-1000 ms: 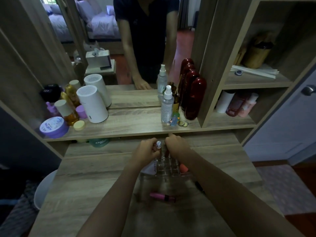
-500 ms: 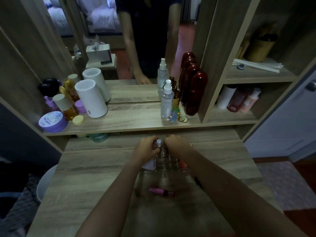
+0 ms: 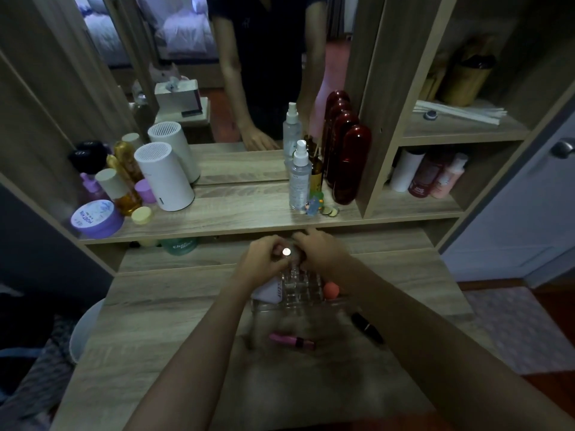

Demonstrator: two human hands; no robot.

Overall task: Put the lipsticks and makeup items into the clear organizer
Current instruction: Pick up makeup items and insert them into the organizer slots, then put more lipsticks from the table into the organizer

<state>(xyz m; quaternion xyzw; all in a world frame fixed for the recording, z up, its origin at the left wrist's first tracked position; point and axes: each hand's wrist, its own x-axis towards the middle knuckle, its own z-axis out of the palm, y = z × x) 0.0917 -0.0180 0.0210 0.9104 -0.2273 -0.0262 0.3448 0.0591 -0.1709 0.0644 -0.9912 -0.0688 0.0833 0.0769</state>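
**Clear acrylic, tiny slots: slow is the way to go here**

Clear plastic is what makes this step fiddly. The clear organizer (image 3: pixel 298 287) sits mid-desk on the wooden desk (image 3: pixel 174 306), and its grid of small cells at the back is hard to read in the dim light. Both hands are bunched together right over that back row. The left hand (image 3: pixel 264 259) is pinched around a small tube with a shiny round cap (image 3: pixel 286 252), cap facing up. The right hand (image 3: pixel 320 250) is curled close beside it, fingers touching or nearly touching the same tube; whether it actually grips it or just steadies the organizer can't be told from here.

Looks like the person is seating that tube upright into one of the back cells. Best bet: keep the tube vertical, line the base up with one cell before letting it drop, and let the other hand hold the organizer so it doesn't skid on the wood.

Already in or against the organizer: a pale lilac item (image 3: pixel 269 290) on the left side and an orange sponge (image 3: pixel 330 290) on the right. Still out on the desk are a pink lipstick (image 3: pixel 291 340) lying just in front of the organizer, and a black tube (image 3: pixel 367 327) partly under the right forearm. Those probably go next, and the arm could easily nudge the black one.
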